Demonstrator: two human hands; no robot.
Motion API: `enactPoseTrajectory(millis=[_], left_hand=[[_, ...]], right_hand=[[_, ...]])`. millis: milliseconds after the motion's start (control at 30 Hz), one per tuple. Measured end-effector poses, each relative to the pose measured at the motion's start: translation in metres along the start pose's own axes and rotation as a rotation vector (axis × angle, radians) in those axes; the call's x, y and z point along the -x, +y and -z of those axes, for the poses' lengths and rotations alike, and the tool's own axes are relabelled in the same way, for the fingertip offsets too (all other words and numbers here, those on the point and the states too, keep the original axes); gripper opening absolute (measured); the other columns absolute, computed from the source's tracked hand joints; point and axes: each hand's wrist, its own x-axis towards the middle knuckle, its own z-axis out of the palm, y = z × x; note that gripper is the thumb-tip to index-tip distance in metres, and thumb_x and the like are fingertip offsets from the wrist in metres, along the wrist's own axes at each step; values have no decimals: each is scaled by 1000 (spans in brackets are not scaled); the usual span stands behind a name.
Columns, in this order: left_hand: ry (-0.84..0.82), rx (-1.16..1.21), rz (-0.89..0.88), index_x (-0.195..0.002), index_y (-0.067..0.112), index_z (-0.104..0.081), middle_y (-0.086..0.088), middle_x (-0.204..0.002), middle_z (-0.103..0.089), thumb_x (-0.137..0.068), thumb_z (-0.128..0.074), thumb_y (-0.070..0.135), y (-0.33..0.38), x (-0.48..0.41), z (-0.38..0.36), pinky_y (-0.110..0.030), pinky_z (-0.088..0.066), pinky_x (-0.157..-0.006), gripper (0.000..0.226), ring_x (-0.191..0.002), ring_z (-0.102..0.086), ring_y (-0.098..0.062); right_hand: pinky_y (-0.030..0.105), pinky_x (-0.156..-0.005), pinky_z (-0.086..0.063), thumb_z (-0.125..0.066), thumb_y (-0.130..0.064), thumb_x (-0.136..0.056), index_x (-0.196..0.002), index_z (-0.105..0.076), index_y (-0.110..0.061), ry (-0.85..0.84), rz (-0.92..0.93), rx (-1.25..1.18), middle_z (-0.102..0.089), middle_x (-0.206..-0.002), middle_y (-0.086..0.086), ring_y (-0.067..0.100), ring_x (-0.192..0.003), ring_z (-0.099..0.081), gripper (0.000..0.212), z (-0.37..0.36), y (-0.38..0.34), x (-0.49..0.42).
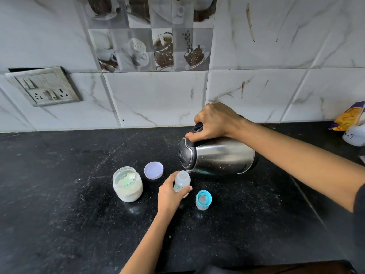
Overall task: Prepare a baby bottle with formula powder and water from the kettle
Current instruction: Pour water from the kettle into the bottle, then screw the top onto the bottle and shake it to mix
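A small clear baby bottle (182,181) stands open on the black counter (59,184), gripped around its body by my left hand (169,194). My right hand (215,121) grips the black handle of a steel kettle (221,156), which is tipped far to the left with its spout right over the bottle's mouth. An open jar of white formula powder (127,183) stands left of the bottle. The jar's pale purple lid (153,170) lies behind it. The bottle's blue-ringed teat cap (203,199) rests on the counter to the right.
A tiled wall runs along the back, with a switch and socket plate (44,87) at the left. At the far right edge lie a yellow and purple packet (349,116) and a white object (354,136).
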Motion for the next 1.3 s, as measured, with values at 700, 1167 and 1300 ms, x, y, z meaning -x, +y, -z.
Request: enactPoseTrajectory(millis=[700,1167,1300], left_hand=[[43,47,-13,-110,43,-60,25,-103,-66,-64,-83,36,-8,1,-3,-25,-49,-88,52,-98,-60,4],[57,41,-22,-108,47,-56,26,-103,-64,-68,-84,27,-7,4,-4,-11,-41,-80,53,-99,-56,10],[59,54,9,-109,45,-54,32,-100,-60,-68,-84,28,-9,5,-4,-5,-37,-78,53,-98,-53,17]], right_hand=[[32,-45,-34,-70,-41,-77,-52,-63,-2,408,-443,-495,-50,-41,7,21,-41,-42,47,-48,67,98],[25,-54,-34,-62,-42,-81,-57,-62,-1,695,-783,-862,-48,-49,1,6,-51,-42,48,-96,106,168],[10,-55,-39,-61,-45,-80,-73,-71,-4,771,-902,-903,-56,-49,-21,-6,-52,-52,43,-111,107,185]])
